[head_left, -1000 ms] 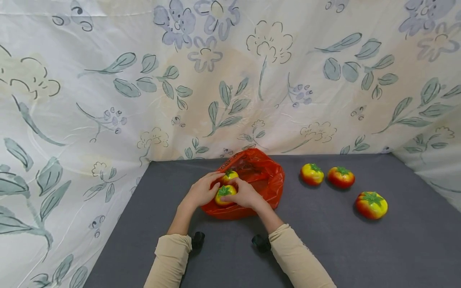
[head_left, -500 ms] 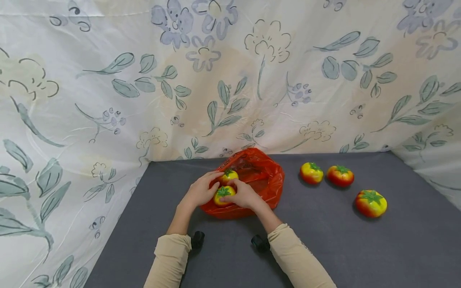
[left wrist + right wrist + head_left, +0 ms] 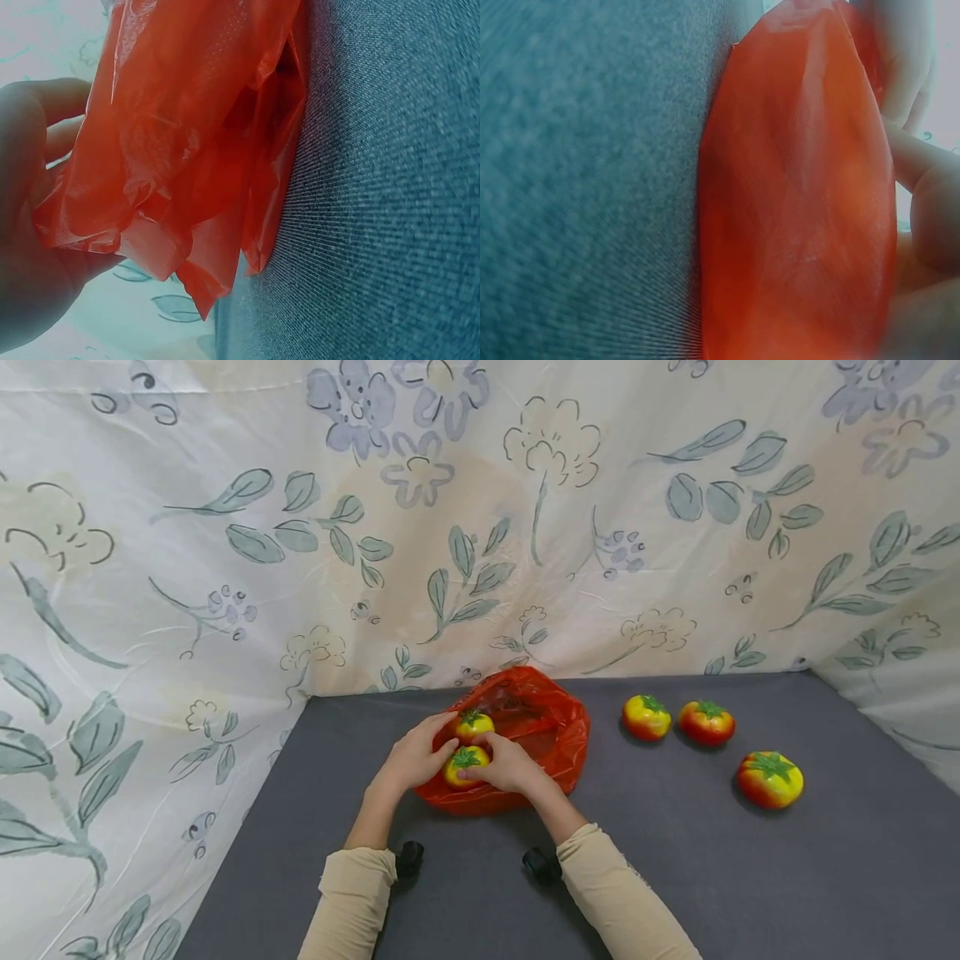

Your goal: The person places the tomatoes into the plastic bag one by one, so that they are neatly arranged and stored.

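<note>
An upright red plastic bag (image 3: 551,735) stands with its mouth facing up, near the back of the dark cloth. Two glossy yellow tomatoes lie at its left side: a near tomato (image 3: 459,773) and a far tomato (image 3: 474,724). My right hand (image 3: 512,767) holds the near one, thumb on its top and fingers around its far side. At the bag's left rim, my left hand (image 3: 422,755) grips the plastic, its thumb beside the near tomato. The left wrist view shows red film (image 3: 150,165) between that hand's thumb and fingers. The bag's wall hides the right fingertips in the right wrist view.
To the right of the bag sit three red-and-yellow tomatoes: one nearest the bag (image 3: 647,718), one beside it (image 3: 707,724), and one closer to the front (image 3: 770,779). A floral curtain (image 3: 450,527) hangs behind and at the left of the dark cloth (image 3: 675,877).
The head view has shifted slightly, so everything sits a little further left and up. Both hands keep nearly the same pose on the bag and the near tomato.
</note>
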